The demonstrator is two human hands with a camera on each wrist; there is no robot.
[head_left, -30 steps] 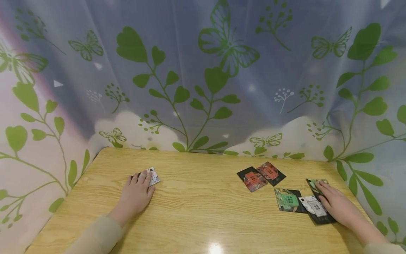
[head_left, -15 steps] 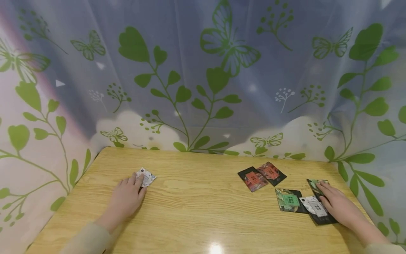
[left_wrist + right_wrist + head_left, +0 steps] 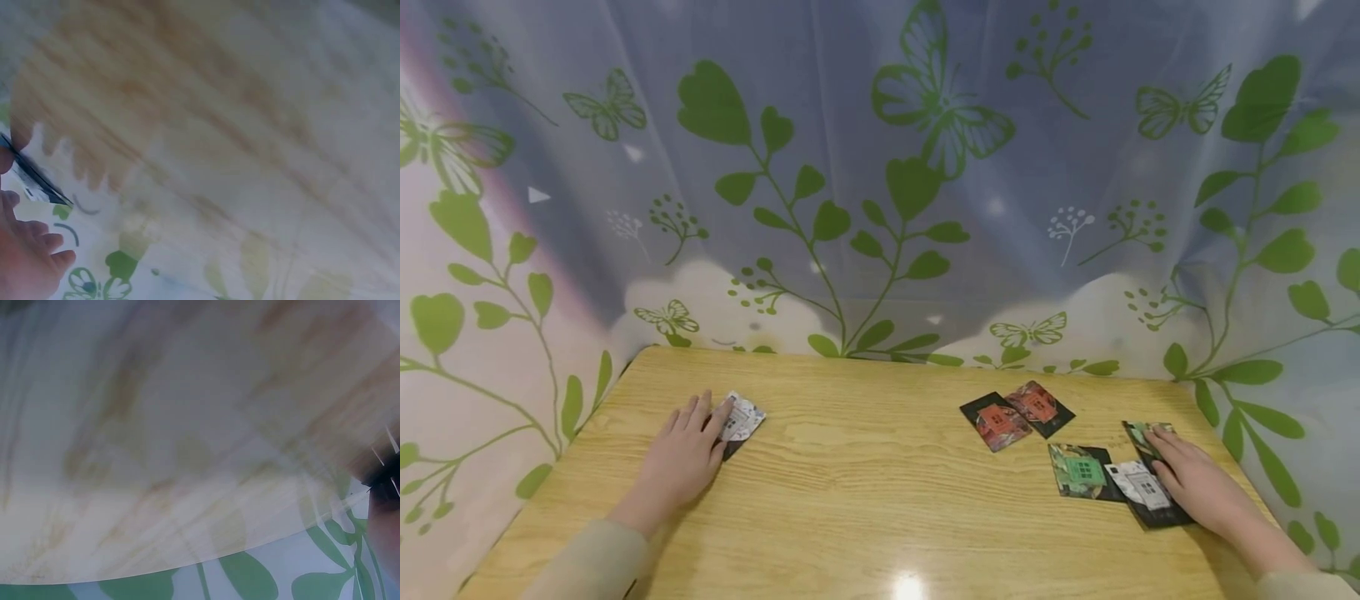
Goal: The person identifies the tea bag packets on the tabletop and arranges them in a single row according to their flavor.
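Note:
On the left of the table, my left hand (image 3: 681, 450) lies with its fingers stretched out. Its index finger touches the left edge of a flat white-and-black packet (image 3: 745, 417); in the left wrist view a finger meets this packet (image 3: 40, 181). At the right, my right hand (image 3: 1202, 479) rests its straight fingers on a green-and-black packet (image 3: 1138, 432). A white-labelled packet (image 3: 1142, 485) lies close by, partly covered by that hand. Overlap hides where these packets end. In the right wrist view, only a bit of hand (image 3: 386, 540) and dark packet show.
Two red-and-black packets (image 3: 1000, 423) overlap at the back right of the wooden table (image 3: 850, 500). Another green-and-black packet (image 3: 1084, 472) lies left of the right hand's packets. A leaf-patterned curtain (image 3: 850, 167) stands behind the table and at both sides.
My left hand has slid left, off most of the white-and-black packet, which has shifted slightly left and now shows more of its face. My right hand stays in place.

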